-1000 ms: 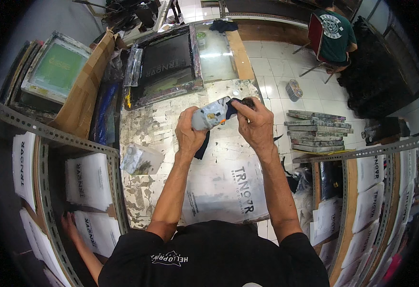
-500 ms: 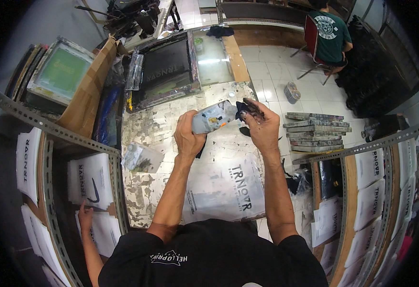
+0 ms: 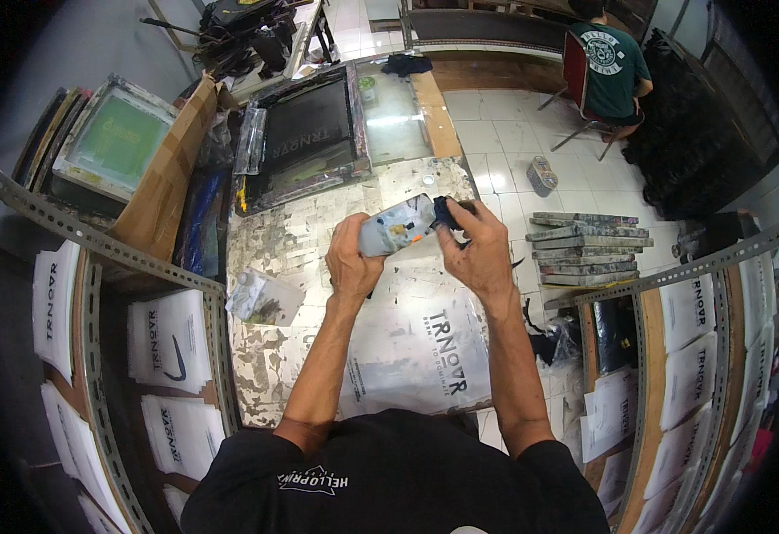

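Observation:
Over the worktable (image 3: 256,374), my left hand (image 3: 351,260) is wrapped round a translucent plastic bottle (image 3: 391,233), which is tilted and smeared with dark, yellow and orange stains. My right hand (image 3: 480,254) pinches a bunched dark cloth (image 3: 444,212) against the bottle's right end. That cloth hides the end of the bottle. Below my hands a clear plastic bag (image 3: 389,365) with dark print lies flat on the table. To the left of my left arm rests a second translucent container (image 3: 265,296), stained at its lower part.
A dark printing screen (image 3: 305,133) lies at the table's far side, beside a glass pane (image 3: 396,116). Racks of printed white packs (image 3: 171,334) flank me. Stacked frames (image 3: 585,247) stand on the floor at right; a person (image 3: 612,67) sits beyond.
My right hand's fingers have closed in on the cloth, and the hand has shifted slightly left and down. Another person's hand at the left rack has gone from view.

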